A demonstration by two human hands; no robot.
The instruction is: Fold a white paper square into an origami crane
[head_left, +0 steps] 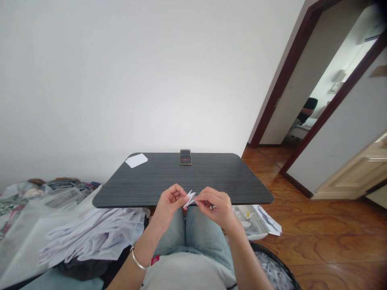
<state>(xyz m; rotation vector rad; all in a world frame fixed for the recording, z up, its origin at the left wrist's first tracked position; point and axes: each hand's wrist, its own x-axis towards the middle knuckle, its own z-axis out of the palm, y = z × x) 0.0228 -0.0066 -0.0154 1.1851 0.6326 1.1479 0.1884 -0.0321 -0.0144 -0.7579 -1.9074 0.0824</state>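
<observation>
A small piece of folded white paper point(190, 199) is held between my two hands, just above the near edge of the dark table point(151, 181). My left hand point(171, 201) pinches its left side between thumb and fingers. From the right, my right hand point(215, 204) pinches the paper's other side with thumb and forefinger. Pointed flaps of the paper stick up between the fingertips. Some white sheets of paper point(136, 160) lie at the table's far left corner. Near the back edge, in the middle, sits a small dark box with a gold-coloured border point(185, 157).
Left of the table, white cloth or paper point(96, 233) is piled beside clear plastic bags point(51, 205). Below the right side stand a white tray point(256, 235) with odds and ends and a black-rimmed bin of paper scraps point(272, 270). A white wall point(151, 80) rises behind the table.
</observation>
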